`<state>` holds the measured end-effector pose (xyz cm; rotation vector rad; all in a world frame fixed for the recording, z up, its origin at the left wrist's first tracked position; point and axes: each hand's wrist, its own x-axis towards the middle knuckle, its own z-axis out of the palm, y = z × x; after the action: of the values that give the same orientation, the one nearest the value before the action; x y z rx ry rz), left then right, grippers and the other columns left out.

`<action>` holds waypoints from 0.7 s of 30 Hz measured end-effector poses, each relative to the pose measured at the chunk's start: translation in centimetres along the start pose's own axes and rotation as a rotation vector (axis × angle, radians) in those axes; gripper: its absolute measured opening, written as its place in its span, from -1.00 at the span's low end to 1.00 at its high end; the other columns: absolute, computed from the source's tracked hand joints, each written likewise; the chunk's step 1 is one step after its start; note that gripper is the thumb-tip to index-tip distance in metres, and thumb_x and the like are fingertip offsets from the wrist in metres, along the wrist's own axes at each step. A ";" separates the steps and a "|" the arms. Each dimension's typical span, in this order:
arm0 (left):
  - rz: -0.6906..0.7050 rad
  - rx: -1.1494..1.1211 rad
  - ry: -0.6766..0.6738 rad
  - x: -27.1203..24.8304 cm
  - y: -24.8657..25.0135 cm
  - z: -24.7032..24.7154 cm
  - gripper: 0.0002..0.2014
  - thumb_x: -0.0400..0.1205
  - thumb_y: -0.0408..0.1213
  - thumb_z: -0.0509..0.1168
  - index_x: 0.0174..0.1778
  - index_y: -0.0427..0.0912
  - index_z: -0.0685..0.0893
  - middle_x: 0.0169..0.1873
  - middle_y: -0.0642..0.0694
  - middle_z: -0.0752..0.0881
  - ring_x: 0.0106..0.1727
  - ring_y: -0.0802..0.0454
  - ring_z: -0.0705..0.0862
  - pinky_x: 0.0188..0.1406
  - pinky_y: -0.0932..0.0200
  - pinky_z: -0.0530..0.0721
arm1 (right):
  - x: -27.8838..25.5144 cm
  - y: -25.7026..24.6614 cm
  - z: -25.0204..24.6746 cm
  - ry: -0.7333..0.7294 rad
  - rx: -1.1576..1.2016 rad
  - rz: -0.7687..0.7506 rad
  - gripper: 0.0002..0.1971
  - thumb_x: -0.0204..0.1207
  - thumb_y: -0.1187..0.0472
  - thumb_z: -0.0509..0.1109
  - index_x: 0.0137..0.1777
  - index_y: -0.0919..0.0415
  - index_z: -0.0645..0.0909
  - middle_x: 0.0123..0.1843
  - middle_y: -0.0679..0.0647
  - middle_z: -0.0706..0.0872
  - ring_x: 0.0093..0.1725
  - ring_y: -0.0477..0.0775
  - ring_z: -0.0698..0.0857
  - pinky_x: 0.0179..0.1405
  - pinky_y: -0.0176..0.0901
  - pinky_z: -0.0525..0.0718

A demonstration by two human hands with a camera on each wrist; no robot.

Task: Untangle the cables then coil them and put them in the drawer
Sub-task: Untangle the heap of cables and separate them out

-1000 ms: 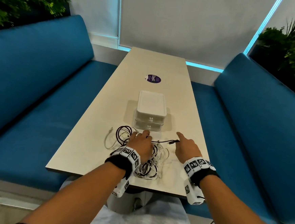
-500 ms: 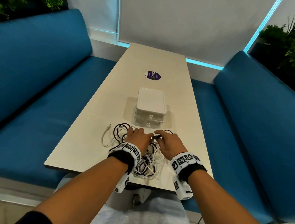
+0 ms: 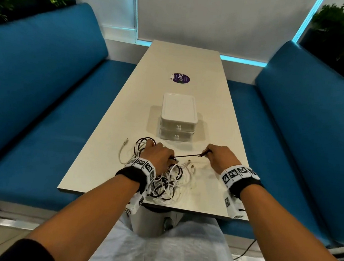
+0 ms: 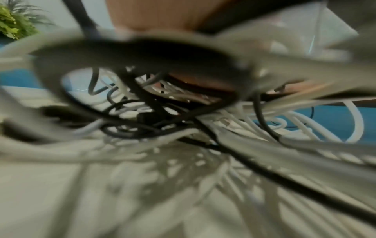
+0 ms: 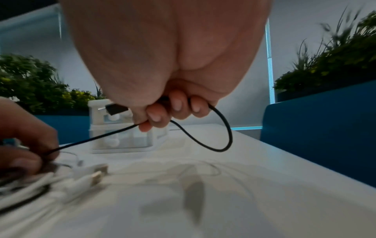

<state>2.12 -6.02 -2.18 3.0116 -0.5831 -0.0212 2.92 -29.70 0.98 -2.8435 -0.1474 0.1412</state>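
Observation:
A tangle of black and white cables (image 3: 169, 183) lies on the pale table (image 3: 102, 166) near its front edge; it fills the left wrist view as blurred loops (image 4: 162, 112). My left hand (image 3: 158, 156) sits on top of the tangle, its fingers curled onto it where the black cable (image 3: 187, 156) leaves. My right hand (image 3: 216, 156) grips that black cable near its plug, fingers (image 5: 162, 111) curled round it, with the plug (image 5: 116, 108) sticking out left and a loop (image 5: 219, 141) hanging. The cable runs taut between the hands. A white two-drawer box (image 3: 178, 120) stands behind, both drawers closed.
White plugs (image 5: 95, 175) lie loose on the table between the hands. A white cable end (image 3: 123, 149) trails left of the tangle. A purple round sticker (image 3: 180, 78) lies farther back. Blue benches (image 3: 44, 120) flank the table, with plants behind.
My right hand came left to the tangle, took hold of the black cable's end, then pulled it out to the right. The left hand stayed on the tangle.

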 end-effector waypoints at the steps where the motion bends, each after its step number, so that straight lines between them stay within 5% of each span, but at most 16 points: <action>1: 0.017 0.008 -0.012 0.1 -0.1 0.0 -0.70 0.72 0.11 0.13 0.07 0.06 0.70 0.00 -0.03 0.78 0.17 -0.12 0.60 0.20 -0.14 0.19 | -0.1 0.7 -0.1 0.000 -0.008 0.031 -0.81 0.68 0.14 0.20 0.07 0.03 0.66 -0.10 0.13 0.74 -0.22 0.18 0.69 -0.21 0.00 0.70; 4: 0.064 0.055 -0.030 0.4 0.3 -0.3 -0.73 0.73 0.06 0.12 0.16 0.11 0.69 0.07 0.00 0.77 0.22 -0.10 0.60 0.30 -0.17 0.11 | -0.3 1.5 0.5 0.007 -0.044 0.094 -0.81 0.69 0.11 0.18 0.07 0.05 0.64 -0.14 0.12 0.72 -0.25 0.19 0.68 -0.25 -0.01 0.71; 8: 0.052 0.104 -0.042 0.5 1.0 -0.1 -0.83 0.73 -0.07 0.16 0.08 0.05 0.65 -0.08 -0.02 0.78 0.10 -0.11 0.69 0.33 -0.17 -0.01 | -0.9 0.3 1.9 0.080 -0.037 0.117 -0.80 0.70 0.15 0.12 0.21 0.13 0.52 -0.12 0.21 0.71 -0.20 0.33 0.69 -0.21 0.08 0.72; 13: 0.025 0.116 -0.051 0.7 1.8 -0.2 -0.91 0.70 -0.13 0.17 0.07 0.04 0.55 -0.15 -0.05 0.76 0.07 -0.16 0.69 0.39 -0.27 0.08 | -1.2 -3.6 2.8 0.059 0.138 -0.109 -0.54 0.70 0.14 0.15 0.59 0.03 0.22 -0.12 0.30 0.76 -0.14 0.36 0.72 -0.15 0.12 0.70; 17: 0.046 0.114 -0.031 0.2 1.9 -0.5 -0.80 0.71 -0.13 0.14 0.24 0.03 0.49 -0.12 -0.05 0.77 0.09 -0.16 0.70 0.41 -0.28 0.10 | -0.3 -4.9 3.3 -0.055 0.111 -0.160 -0.73 0.70 0.09 0.19 0.31 0.11 0.56 0.03 0.27 0.76 0.02 0.32 0.71 -0.01 0.10 0.68; 21: 0.006 0.023 0.037 -0.3 1.9 -0.5 -0.80 0.76 -0.05 0.07 0.12 -0.08 0.45 -0.13 -0.07 0.76 0.07 -0.15 0.68 0.40 -0.26 0.17 | 0.4 -4.6 2.7 -0.062 0.125 -0.121 -0.75 0.69 0.04 0.23 0.12 0.18 0.64 -0.02 0.25 0.76 -0.06 0.27 0.70 -0.11 0.00 0.64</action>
<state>1.15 -7.62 -1.55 3.0255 -0.5932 0.0413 2.61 -24.52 -0.30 -2.6988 -0.3119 0.2056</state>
